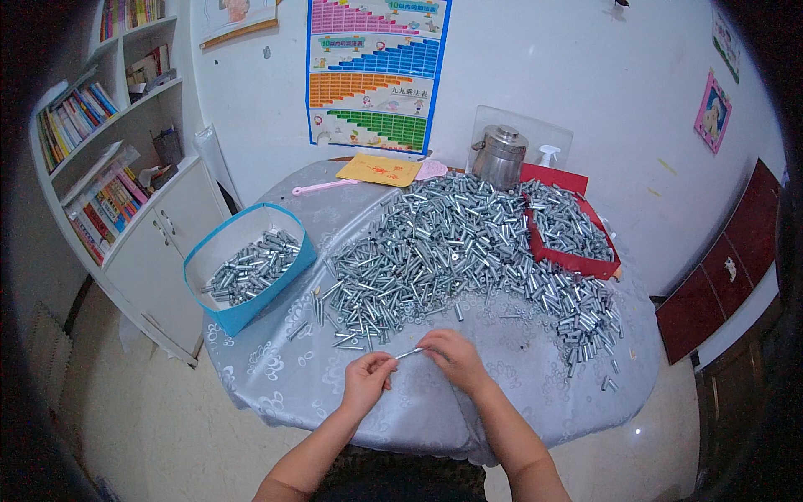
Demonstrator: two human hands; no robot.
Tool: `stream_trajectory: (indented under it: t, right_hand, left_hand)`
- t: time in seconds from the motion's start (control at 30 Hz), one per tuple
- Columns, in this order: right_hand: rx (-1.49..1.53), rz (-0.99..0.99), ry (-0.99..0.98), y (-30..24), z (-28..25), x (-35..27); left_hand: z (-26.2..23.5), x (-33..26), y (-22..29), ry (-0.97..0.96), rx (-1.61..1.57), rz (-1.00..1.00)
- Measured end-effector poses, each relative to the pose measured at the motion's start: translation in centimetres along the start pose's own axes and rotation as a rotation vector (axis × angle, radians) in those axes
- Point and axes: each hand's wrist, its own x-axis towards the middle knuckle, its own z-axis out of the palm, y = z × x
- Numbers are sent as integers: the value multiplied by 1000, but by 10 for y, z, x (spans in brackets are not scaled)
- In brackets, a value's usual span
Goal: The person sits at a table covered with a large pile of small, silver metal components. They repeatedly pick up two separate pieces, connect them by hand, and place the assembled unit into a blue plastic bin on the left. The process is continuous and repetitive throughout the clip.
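Between my two hands, over the near part of the table, is a slim silver metal bolt [407, 354]. My left hand [366, 382] pinches its left end between thumb and fingers. At the other end, the closed fingers of my right hand [454, 358] grip it and hide its tip. Just beyond my hands spreads a large heap of metal bolts and tube-like sleeves [435, 234]. Loose washers or nuts [539, 318] lie along the heap's near edge, too small to tell apart.
On the left stands a blue fabric bin [251, 313] partly filled with metal pieces. A red box [577, 265] at the right holds more. Behind the heap are a metal kettle [500, 159], a spray bottle [548, 156], a yellow envelope [381, 170] and a pink-handled swatter [324, 188].
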Motion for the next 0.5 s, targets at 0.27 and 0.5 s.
stream_trajectory:
  t: [0.27, 0.5]
  right_hand:
    - [103, -24, -27, -11, 17, 0]
    - [117, 31, 58, -11, 24, -4]
  left_hand:
    - [6, -2, 6, -60, -97, -21]
    - [-3, 5, -4, -90, -161, -20]
